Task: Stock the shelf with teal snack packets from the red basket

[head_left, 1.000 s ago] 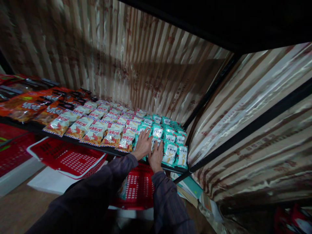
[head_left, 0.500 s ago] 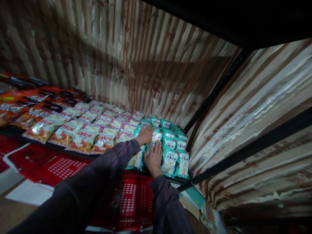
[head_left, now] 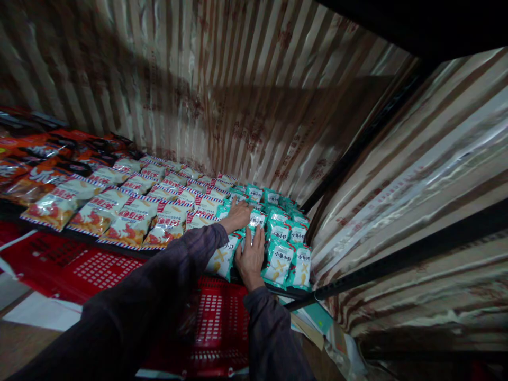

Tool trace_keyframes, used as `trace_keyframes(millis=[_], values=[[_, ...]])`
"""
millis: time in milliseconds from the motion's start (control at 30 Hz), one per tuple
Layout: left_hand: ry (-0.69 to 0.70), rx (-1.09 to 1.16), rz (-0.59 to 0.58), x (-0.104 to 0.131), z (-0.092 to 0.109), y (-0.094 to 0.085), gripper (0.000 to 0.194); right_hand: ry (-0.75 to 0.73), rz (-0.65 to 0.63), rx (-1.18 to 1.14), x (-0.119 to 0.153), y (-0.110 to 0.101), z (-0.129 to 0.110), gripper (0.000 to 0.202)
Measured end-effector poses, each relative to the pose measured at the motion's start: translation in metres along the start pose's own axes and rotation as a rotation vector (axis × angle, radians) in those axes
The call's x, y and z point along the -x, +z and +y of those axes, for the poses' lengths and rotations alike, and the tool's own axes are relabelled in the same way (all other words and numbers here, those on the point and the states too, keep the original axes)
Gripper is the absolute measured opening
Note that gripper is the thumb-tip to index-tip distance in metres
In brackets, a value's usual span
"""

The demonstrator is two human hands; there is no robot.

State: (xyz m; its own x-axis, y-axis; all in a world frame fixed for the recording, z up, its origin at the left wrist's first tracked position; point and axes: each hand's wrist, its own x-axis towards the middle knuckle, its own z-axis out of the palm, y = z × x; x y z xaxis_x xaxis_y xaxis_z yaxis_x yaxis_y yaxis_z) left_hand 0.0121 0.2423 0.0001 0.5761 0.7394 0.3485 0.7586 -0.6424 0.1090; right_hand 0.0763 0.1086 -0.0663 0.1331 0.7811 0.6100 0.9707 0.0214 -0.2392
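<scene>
Left hand [head_left: 237, 216] laid palm down over teal-and-white snack packets [head_left: 279, 263] printed 小鱼小虾, with fingers pointing toward the back rows; impossible to tell whether closed on any packet. Right hand [head_left: 251, 259] lower down and nearer the front edge, with fingers stretched upward and tips against the lower part of 1 of the packets; again impossible to tell whether gripping it or only resting there.

All these packets set in leaning rows at the right end of a black shelf [head_left: 291, 292]: 2 at the front, just right of the right hand, and 1 to its left, partly covered by the left sleeve [head_left: 198, 247]. Beside them on the left, white snack packets [head_left: 133, 219] with red lettering and striped edges; farther left, orange-and-black snack bags [head_left: 37, 180]. Below, red perforated plastic baskets [head_left: 222, 320], crossed by the left sleeve. Behind, a pleated brown-striped covering [head_left: 246, 95].
</scene>
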Motion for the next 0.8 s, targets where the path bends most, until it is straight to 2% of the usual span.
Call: trace_keyframes(millis=[200,567,800], values=[[-0.013,0.025,0.007,0.0026,0.0024,-0.0079,0.036,0.024,-0.028,0.005,-0.0058,-0.0048,-0.0004,0.053],[0.085,-0.007,-0.014,0.0050,-0.0007,-0.0105,0.026,-0.015,0.002,0.019,-0.0035,-0.0052,0.0027,0.053],[0.081,-0.005,-0.017,0.0028,-0.0039,-0.0098,0.024,-0.027,-0.009,0.027,-0.0039,-0.0050,0.0045,0.053]])
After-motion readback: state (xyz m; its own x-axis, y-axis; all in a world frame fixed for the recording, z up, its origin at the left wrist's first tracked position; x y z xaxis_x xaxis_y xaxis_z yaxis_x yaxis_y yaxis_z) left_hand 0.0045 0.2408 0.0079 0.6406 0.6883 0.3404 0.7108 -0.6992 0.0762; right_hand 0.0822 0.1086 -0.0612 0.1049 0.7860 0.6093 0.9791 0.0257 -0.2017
